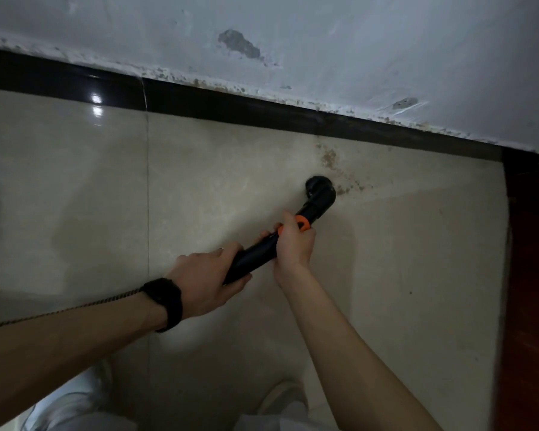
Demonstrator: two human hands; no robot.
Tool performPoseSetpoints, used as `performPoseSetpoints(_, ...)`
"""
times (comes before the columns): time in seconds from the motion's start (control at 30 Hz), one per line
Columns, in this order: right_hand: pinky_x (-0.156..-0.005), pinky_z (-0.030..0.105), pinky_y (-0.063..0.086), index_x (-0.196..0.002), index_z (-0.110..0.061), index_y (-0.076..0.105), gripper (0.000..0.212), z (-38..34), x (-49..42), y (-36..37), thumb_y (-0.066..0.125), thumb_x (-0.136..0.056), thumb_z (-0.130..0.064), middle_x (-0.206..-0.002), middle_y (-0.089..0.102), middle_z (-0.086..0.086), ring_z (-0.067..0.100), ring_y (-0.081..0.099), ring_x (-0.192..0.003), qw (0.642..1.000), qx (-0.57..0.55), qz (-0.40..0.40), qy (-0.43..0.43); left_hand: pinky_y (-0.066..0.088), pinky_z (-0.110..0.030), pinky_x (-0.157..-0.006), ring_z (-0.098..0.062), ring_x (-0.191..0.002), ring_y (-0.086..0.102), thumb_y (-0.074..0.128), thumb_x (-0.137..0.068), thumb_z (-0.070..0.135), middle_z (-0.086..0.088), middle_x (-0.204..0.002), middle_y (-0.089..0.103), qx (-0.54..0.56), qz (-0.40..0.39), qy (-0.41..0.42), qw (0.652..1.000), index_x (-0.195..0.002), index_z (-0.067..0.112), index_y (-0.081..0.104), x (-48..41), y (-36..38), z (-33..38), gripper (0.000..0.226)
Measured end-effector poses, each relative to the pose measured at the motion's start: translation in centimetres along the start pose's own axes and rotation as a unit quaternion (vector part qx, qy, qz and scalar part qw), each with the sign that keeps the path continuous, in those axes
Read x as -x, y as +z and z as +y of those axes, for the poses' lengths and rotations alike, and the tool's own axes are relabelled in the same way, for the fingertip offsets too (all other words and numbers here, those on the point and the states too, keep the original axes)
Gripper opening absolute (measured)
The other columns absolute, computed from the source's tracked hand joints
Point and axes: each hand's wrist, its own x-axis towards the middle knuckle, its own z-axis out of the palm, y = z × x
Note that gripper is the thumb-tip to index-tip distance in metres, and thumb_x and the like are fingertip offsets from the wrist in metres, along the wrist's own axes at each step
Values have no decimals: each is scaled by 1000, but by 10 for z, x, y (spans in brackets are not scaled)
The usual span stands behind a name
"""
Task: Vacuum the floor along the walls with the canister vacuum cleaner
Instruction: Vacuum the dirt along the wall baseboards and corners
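Note:
A black vacuum wand (257,253) with an orange collar (302,221) slants across the beige tiled floor. Its round black brush nozzle (319,189) sits on the tile just left of a patch of brown dirt specks (332,160). My left hand (209,275), a black band on its wrist, grips the rear end of the wand. My right hand (294,241) grips the wand just behind the orange collar. The canister itself is out of view.
A black skirting strip (262,108) runs along the foot of a scuffed white wall (324,42). A dark red-brown wooden frame (526,275) stands at the right edge. A braided cord (59,312) trails off left behind my forearm. My two shoes show at the bottom.

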Motion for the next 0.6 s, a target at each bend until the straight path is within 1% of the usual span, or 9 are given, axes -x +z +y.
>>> performPoseSetpoints(0.07, -55, 35, 55, -117, -11, 48, 23, -7, -7, 4, 61, -100, -19, -76, 52, 6, 18, 57, -47, 1000, -3, 0, -5, 44, -32, -64, -15, -71, 57, 41, -95, 61, 11, -102, 63, 5, 11, 2, 1000, -116, 31, 36, -8, -4, 1, 37)
performPoseSetpoints(0.2, -54, 35, 55, -110, -12, 48, 20, -22, -18, 12, 63, -99, -19, -77, 52, 7, 17, 57, -48, 1000, -9, -7, -6, 52, -36, -66, -18, -72, 61, 40, -95, 59, 11, -99, 62, -4, 40, 8, 999, -112, 32, 35, -27, -11, 3, 33)
performPoseSetpoints(0.3, -53, 35, 54, -107, -10, 49, 18, -31, -25, 18, 63, -98, -17, -74, 52, 7, 18, 56, -48, 1000, -13, -14, -11, 47, -33, -62, -19, -73, 62, 41, -95, 57, 9, -98, 62, -4, 58, 5, 998, -112, 31, 36, -37, -14, 2, 32)
performPoseSetpoints(0.37, -56, 37, 55, -106, -10, 49, 19, -35, -29, 23, 64, -97, -18, -72, 54, 6, 19, 57, -48, 1000, -9, -19, -9, 42, -31, -59, -19, -72, 62, 41, -96, 57, 9, -97, 62, -8, 71, 0, 997, -114, 30, 36, -42, -16, 2, 33)
performPoseSetpoints(0.6, -65, 41, 57, -108, -9, 51, 19, -50, -42, 36, 64, -97, -18, -72, 54, 6, 18, 57, -48, 999, -3, -34, -17, 45, -31, -60, -18, -70, 60, 42, -96, 55, 9, -96, 62, -7, 85, -3, 996, -115, 30, 36, -62, -26, 0, 32)
